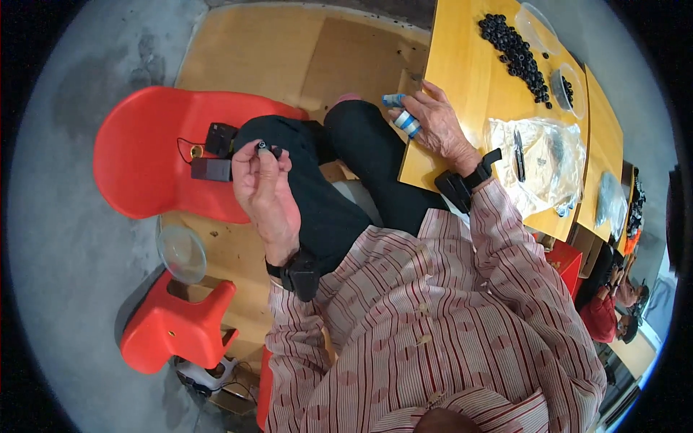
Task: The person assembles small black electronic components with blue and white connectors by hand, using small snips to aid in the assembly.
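My left hand (pixel 268 191) is raised over my left thigh, palm turned up. Its fingertips pinch a small black round piece (pixel 262 146) with a hole in its end, and another dark bit shows beside it, partly hidden by the fingers. My right hand (pixel 439 124) is at the left edge of the yellow wooden table (pixel 455 65). Two of its fingers are wrapped in blue and white tape (pixel 406 123); they stand apart, and I see nothing between them. A loose pile of small black ring-like pieces (pixel 516 58) lies farther up the table.
A clear bowl (pixel 567 90) holds more black pieces beside a clear lid (pixel 535 25). Near my right wrist lies a plastic bag (pixel 541 162) with a dark slim tool (pixel 519 155). At left, a red chair (pixel 144 151) carries black boxes (pixel 211 169); a red stool (pixel 177 325) stands below.
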Available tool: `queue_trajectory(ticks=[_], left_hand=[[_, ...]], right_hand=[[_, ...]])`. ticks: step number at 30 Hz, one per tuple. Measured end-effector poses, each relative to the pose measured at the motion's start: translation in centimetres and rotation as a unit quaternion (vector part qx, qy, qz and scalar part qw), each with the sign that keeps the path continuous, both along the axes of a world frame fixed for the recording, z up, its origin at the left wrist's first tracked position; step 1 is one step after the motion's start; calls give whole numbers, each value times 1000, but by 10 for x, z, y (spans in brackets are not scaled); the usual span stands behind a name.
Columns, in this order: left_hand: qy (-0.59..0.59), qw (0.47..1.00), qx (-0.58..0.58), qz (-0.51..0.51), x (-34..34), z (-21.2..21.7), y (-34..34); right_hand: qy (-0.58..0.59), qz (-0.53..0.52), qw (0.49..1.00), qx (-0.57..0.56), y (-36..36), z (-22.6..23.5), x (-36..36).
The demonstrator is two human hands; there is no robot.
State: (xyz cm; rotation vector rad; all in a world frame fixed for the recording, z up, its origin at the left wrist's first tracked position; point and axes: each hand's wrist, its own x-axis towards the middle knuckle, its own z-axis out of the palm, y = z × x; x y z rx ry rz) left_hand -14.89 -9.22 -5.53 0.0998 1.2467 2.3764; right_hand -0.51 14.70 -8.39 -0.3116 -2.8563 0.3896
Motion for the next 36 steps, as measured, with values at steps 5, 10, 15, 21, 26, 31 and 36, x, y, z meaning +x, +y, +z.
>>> queue_trajectory(ticks=[5, 10, 15, 21, 26, 31, 36], left_hand=[[21, 999, -6, -32, -5, -11, -2], [24, 999, 4, -43, -27, -41, -8], [33, 995, -1, -97, -31, -49, 5], [44, 981, 16, -189, -47, -66, 22], [-27, 959, 146, -241, -43, -76, 35], [3, 898, 311, -310, -63, -93, 29], [-63, 872, 379, -305, -66, -80, 45]], right_hand=[[-1, 30, 999, 16, 10, -6, 9], [-58, -7, 998, -31, 10, 8, -5], [-5, 0, 993, -118, 37, 2, -84], [-149, -18, 984, -93, 59, -109, -210], [-272, -76, 943, -174, 83, -231, -179], [-368, -116, 887, -254, 84, -300, -180], [-134, -65, 947, -283, 87, -341, -226]])
